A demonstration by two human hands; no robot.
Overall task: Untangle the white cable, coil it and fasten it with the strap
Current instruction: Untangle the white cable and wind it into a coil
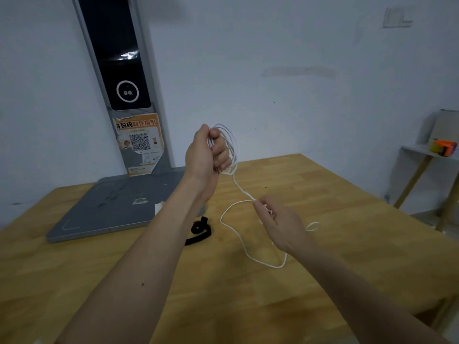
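Cable above strap, table

White cable, black strap. Table light wood, planked grain. Grey base plate, grey post with glossy black panel, white ring on it. Orange-and-white sticker with black QR code. Walls pale grey-blue.

Both bare forearms reach forward from the bottom edge, sleeves not in view. The left hand is raised highest, wrist bent up, fingers curled into a fist around several loops of cable. The right hand sits lower and nearer, back of the hand toward the camera, thumb and fingertips pinching the same cable's loose run.
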